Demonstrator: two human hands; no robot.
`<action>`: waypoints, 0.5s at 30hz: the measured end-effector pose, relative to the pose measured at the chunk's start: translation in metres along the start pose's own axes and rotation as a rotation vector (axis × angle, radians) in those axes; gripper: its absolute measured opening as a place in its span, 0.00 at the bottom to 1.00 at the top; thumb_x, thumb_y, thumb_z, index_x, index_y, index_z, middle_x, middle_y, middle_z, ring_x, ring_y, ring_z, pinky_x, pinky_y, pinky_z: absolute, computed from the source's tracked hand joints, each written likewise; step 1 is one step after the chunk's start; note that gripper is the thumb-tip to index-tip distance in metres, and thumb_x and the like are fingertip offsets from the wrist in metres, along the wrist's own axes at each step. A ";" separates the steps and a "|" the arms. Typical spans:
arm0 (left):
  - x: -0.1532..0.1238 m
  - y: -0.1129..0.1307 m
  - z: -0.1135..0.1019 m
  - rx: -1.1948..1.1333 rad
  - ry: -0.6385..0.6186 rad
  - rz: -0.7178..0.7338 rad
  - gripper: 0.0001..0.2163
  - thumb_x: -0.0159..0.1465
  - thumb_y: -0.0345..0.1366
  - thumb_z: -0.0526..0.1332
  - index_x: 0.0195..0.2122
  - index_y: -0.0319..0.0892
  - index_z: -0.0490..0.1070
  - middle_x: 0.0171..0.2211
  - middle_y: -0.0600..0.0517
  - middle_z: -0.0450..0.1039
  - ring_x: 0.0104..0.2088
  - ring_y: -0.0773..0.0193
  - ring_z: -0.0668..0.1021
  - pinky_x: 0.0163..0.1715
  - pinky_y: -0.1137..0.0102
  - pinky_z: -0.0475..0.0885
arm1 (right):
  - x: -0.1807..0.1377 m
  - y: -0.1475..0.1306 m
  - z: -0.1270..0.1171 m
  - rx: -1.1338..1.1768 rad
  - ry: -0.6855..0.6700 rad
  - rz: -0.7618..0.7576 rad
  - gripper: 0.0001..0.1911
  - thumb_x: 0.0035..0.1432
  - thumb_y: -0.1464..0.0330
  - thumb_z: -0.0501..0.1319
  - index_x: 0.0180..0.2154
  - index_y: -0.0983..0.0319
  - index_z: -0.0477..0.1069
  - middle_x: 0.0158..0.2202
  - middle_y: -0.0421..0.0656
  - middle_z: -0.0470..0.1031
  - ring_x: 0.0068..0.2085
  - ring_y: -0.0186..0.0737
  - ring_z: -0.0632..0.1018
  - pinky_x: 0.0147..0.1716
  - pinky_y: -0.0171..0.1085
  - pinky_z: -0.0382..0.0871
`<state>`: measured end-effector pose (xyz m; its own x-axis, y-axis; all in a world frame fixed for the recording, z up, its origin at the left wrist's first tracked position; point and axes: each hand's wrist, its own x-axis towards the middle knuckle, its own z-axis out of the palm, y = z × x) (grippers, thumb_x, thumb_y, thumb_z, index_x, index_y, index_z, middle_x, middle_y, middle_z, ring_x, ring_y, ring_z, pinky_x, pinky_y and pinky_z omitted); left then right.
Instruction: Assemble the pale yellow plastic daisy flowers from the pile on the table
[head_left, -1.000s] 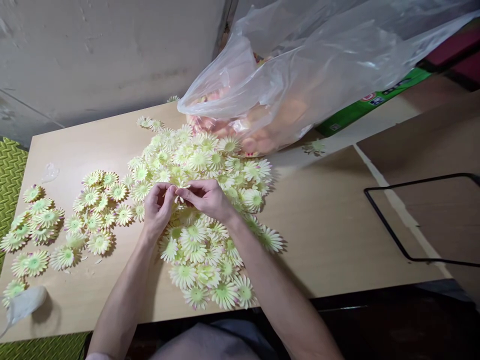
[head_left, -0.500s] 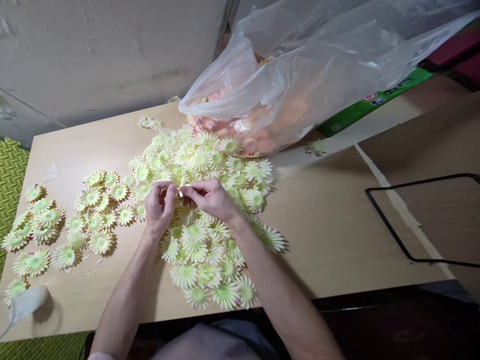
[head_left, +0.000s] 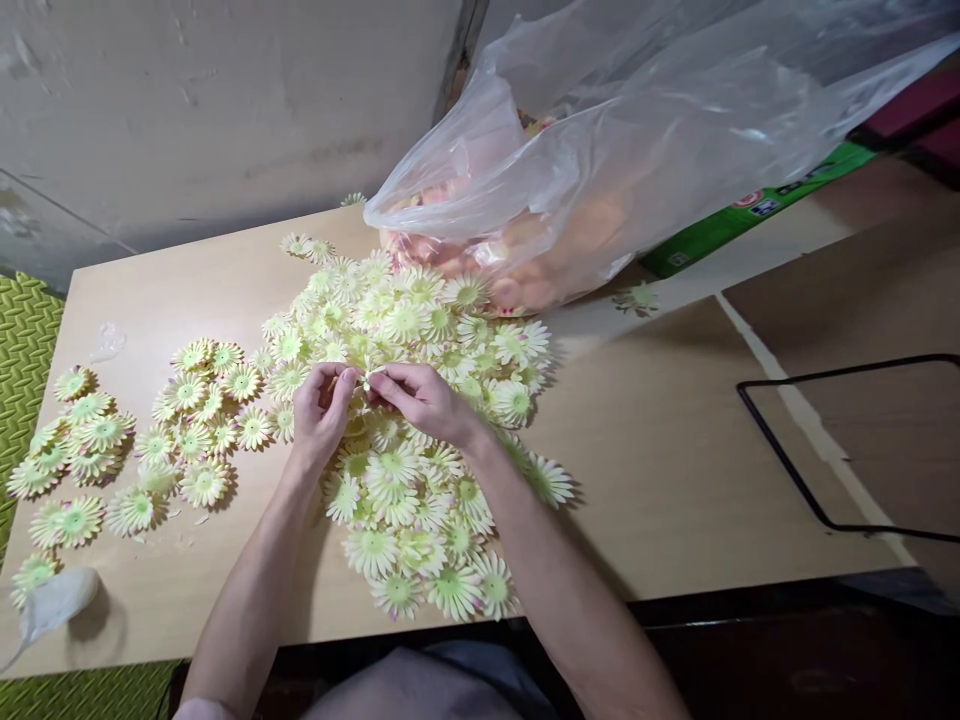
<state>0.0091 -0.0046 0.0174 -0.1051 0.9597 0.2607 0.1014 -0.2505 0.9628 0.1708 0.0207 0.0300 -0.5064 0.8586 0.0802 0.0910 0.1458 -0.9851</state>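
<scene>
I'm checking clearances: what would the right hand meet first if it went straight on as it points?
The right hand would probably meet the left hand first, just past the pale flower between them; depth is unclear.

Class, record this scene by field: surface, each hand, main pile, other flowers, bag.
Surface: pale wood-look table
Left hand: pinching a small pale flower piece, partly hidden
Right hand: pinching the same piece
Main pile: pale yellow-green flowers, beneath and around the hands
Other flowers: smaller groups, to the left
Bag: translucent plastic, peach-pink contents, beyond the main pile
</scene>
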 end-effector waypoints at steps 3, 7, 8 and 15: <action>0.001 0.002 -0.001 -0.025 -0.013 -0.022 0.11 0.63 0.44 0.63 0.36 0.40 0.73 0.31 0.50 0.76 0.29 0.70 0.76 0.28 0.75 0.70 | 0.000 -0.001 0.000 0.001 -0.034 0.012 0.17 0.64 0.60 0.58 0.25 0.63 0.65 0.23 0.37 0.64 0.25 0.31 0.64 0.25 0.34 0.58; 0.001 0.003 0.000 -0.038 -0.037 -0.002 0.10 0.63 0.42 0.64 0.36 0.40 0.76 0.31 0.50 0.78 0.29 0.69 0.77 0.28 0.75 0.71 | -0.001 0.001 -0.001 -0.022 -0.022 0.018 0.11 0.63 0.65 0.58 0.28 0.63 0.67 0.25 0.38 0.66 0.25 0.31 0.65 0.25 0.34 0.58; 0.002 0.003 0.000 -0.049 -0.052 -0.001 0.10 0.62 0.42 0.64 0.36 0.40 0.77 0.31 0.49 0.78 0.29 0.69 0.78 0.27 0.74 0.71 | -0.001 0.002 0.000 -0.033 -0.010 0.016 0.11 0.62 0.65 0.58 0.28 0.63 0.68 0.25 0.38 0.66 0.25 0.31 0.65 0.24 0.34 0.58; 0.001 0.000 -0.001 -0.058 0.029 -0.057 0.09 0.59 0.41 0.67 0.32 0.40 0.76 0.28 0.52 0.76 0.28 0.69 0.77 0.28 0.74 0.71 | 0.000 0.002 0.006 0.048 0.121 0.003 0.14 0.57 0.59 0.65 0.28 0.63 0.73 0.26 0.40 0.71 0.27 0.34 0.70 0.25 0.35 0.63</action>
<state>0.0082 -0.0040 0.0174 -0.1378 0.9687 0.2065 0.0370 -0.2033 0.9784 0.1663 0.0181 0.0270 -0.3992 0.9122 0.0924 0.0500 0.1223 -0.9912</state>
